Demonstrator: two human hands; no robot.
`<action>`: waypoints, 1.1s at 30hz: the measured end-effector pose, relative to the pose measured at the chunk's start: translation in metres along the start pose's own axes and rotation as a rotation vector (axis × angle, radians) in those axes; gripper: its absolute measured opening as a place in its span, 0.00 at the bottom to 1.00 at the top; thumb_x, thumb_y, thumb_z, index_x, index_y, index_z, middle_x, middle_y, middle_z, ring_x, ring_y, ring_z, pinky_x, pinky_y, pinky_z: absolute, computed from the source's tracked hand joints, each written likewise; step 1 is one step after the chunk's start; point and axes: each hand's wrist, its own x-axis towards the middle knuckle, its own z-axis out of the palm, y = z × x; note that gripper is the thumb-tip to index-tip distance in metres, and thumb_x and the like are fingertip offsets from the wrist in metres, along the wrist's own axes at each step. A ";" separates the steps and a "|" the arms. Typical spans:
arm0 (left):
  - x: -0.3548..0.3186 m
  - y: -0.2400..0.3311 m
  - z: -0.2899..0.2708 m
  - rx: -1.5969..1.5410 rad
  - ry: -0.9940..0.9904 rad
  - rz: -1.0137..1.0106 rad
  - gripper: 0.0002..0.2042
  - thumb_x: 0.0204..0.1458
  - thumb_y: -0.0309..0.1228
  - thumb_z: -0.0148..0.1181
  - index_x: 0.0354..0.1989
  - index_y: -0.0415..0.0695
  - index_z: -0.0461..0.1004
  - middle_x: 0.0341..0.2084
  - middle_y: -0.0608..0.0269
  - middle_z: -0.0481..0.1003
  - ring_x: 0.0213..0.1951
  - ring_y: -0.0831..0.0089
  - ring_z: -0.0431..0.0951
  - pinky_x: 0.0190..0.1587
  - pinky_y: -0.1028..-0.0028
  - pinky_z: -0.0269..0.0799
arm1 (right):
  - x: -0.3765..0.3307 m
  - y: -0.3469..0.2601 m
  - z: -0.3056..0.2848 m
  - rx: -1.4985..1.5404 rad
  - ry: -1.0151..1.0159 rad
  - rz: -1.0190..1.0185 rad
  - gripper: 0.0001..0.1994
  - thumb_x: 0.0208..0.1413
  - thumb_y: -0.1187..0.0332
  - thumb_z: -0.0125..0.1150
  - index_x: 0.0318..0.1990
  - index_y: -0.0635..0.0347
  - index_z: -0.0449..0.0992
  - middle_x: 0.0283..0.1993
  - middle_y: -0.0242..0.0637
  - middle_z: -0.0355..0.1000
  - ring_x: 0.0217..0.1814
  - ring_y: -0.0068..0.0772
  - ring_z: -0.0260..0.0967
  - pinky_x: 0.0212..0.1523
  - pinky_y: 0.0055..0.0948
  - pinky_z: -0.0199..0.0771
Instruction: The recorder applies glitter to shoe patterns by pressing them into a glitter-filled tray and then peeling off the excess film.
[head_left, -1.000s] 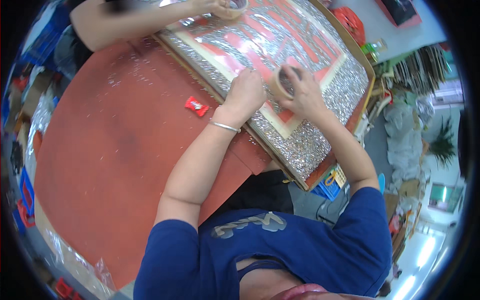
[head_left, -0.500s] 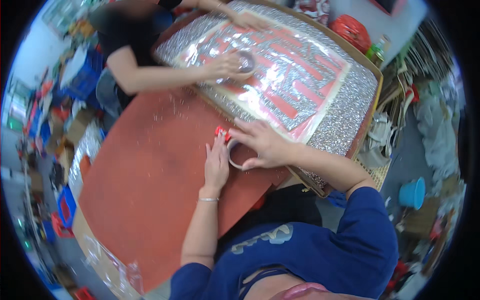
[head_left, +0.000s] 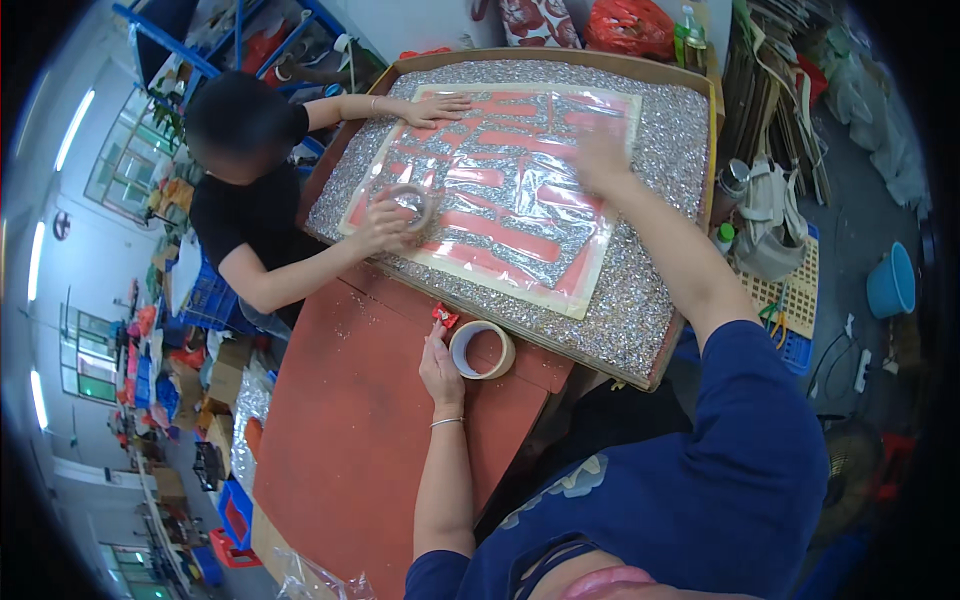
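My left hand [head_left: 441,372] is low over the red-brown board [head_left: 370,430], its fingers drawn together at a small crumpled red object [head_left: 445,315]. Close to its right lies a wide roll of pale tape [head_left: 482,350], which it does not grip. My right hand [head_left: 603,158] is smeared by motion over the right side of a clear-covered sheet [head_left: 588,285] with pink shapes; its fingers cannot be made out. The sheet lies on glittering silver grains [head_left: 665,170]. Across from me, a person's hand [head_left: 380,228] holds another tape roll [head_left: 410,207] on the sheet.
A shallow box [head_left: 712,150] with raised cardboard edges contains the grains. The person's other hand [head_left: 437,110] lies flat on the sheet's far left. Right of the box are a white bag [head_left: 772,235], orange-handled scissors [head_left: 775,318] and a blue bucket [head_left: 890,280].
My right hand has left the pale tape roll and moved up and right over the sheet. My left hand stays by the red object. The view has shifted.
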 end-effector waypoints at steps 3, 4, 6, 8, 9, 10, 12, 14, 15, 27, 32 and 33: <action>-0.001 -0.004 -0.002 0.008 0.017 -0.049 0.20 0.64 0.34 0.37 0.46 0.30 0.73 0.49 0.46 0.74 0.55 0.58 0.71 0.64 0.61 0.54 | -0.022 -0.050 0.032 0.009 -0.092 -0.262 0.38 0.58 0.44 0.45 0.65 0.68 0.53 0.71 0.54 0.45 0.72 0.54 0.41 0.70 0.52 0.36; -0.002 -0.005 -0.003 0.025 0.036 -0.067 0.20 0.64 0.34 0.37 0.44 0.30 0.74 0.49 0.45 0.74 0.55 0.58 0.71 0.63 0.62 0.56 | -0.021 -0.044 0.029 0.018 -0.093 -0.251 0.38 0.58 0.44 0.45 0.65 0.68 0.53 0.71 0.54 0.45 0.72 0.54 0.41 0.70 0.52 0.36; -0.003 -0.007 -0.004 0.026 0.044 -0.066 0.22 0.65 0.36 0.36 0.44 0.29 0.74 0.48 0.46 0.74 0.53 0.60 0.72 0.60 0.65 0.60 | -0.011 -0.029 0.017 -0.044 -0.261 -0.173 0.40 0.58 0.43 0.44 0.66 0.70 0.50 0.72 0.53 0.42 0.74 0.52 0.37 0.72 0.49 0.31; -0.002 -0.004 -0.002 0.023 0.062 -0.061 0.24 0.66 0.37 0.35 0.43 0.29 0.75 0.48 0.46 0.74 0.52 0.62 0.73 0.57 0.67 0.64 | 0.009 0.002 0.012 -0.044 -0.220 -0.062 0.41 0.58 0.42 0.43 0.66 0.71 0.49 0.72 0.53 0.41 0.75 0.50 0.35 0.72 0.49 0.31; -0.001 -0.002 0.000 0.011 0.060 -0.058 0.24 0.66 0.37 0.34 0.42 0.29 0.75 0.47 0.46 0.75 0.52 0.62 0.73 0.57 0.67 0.64 | 0.020 0.021 0.012 -0.049 -0.181 0.043 0.42 0.58 0.42 0.43 0.67 0.72 0.48 0.72 0.53 0.40 0.75 0.49 0.33 0.72 0.48 0.30; -0.002 -0.001 0.000 0.001 0.063 -0.057 0.24 0.66 0.37 0.34 0.41 0.29 0.76 0.46 0.45 0.75 0.51 0.62 0.73 0.57 0.67 0.64 | 0.027 0.035 0.013 -0.086 -0.140 0.065 0.42 0.58 0.42 0.43 0.67 0.72 0.48 0.72 0.53 0.41 0.76 0.48 0.33 0.72 0.47 0.30; -0.004 0.000 -0.001 0.012 0.059 -0.065 0.24 0.66 0.37 0.35 0.41 0.29 0.75 0.45 0.45 0.76 0.51 0.60 0.74 0.57 0.66 0.64 | 0.043 0.066 0.025 -0.115 -0.099 0.090 0.41 0.58 0.43 0.42 0.67 0.72 0.48 0.72 0.53 0.42 0.76 0.47 0.32 0.72 0.47 0.30; -0.003 -0.003 0.003 0.011 0.055 -0.073 0.23 0.66 0.37 0.35 0.40 0.28 0.75 0.44 0.45 0.76 0.51 0.58 0.74 0.57 0.66 0.64 | 0.064 0.109 0.051 0.035 0.064 0.201 0.40 0.59 0.44 0.43 0.66 0.73 0.49 0.72 0.54 0.43 0.76 0.50 0.31 0.73 0.45 0.31; -0.004 -0.007 0.003 0.027 0.042 -0.063 0.23 0.66 0.37 0.35 0.39 0.28 0.75 0.44 0.46 0.76 0.51 0.58 0.75 0.57 0.66 0.64 | 0.068 0.126 0.057 0.037 0.062 0.196 0.40 0.59 0.44 0.43 0.66 0.73 0.49 0.72 0.54 0.43 0.76 0.50 0.31 0.73 0.45 0.31; -0.001 0.001 0.001 0.058 0.091 -0.039 0.22 0.64 0.33 0.35 0.36 0.29 0.75 0.41 0.47 0.77 0.49 0.57 0.76 0.62 0.62 0.58 | 0.091 0.105 0.022 -0.103 0.183 0.362 0.25 0.53 0.59 0.50 0.54 0.68 0.68 0.62 0.55 0.60 0.68 0.55 0.49 0.66 0.62 0.41; 0.002 -0.004 -0.002 0.058 0.110 -0.021 0.21 0.64 0.34 0.37 0.36 0.31 0.76 0.39 0.49 0.78 0.46 0.60 0.77 0.60 0.64 0.61 | 0.106 0.085 0.028 0.624 0.370 0.339 0.18 0.45 0.64 0.59 0.43 0.65 0.73 0.44 0.52 0.74 0.48 0.51 0.72 0.48 0.40 0.70; 0.003 -0.002 -0.003 0.052 0.130 -0.033 0.21 0.64 0.34 0.37 0.36 0.31 0.76 0.39 0.49 0.78 0.46 0.60 0.77 0.60 0.64 0.61 | 0.107 0.083 0.027 0.700 0.286 0.299 0.17 0.46 0.65 0.59 0.44 0.64 0.74 0.44 0.53 0.74 0.48 0.52 0.72 0.46 0.41 0.70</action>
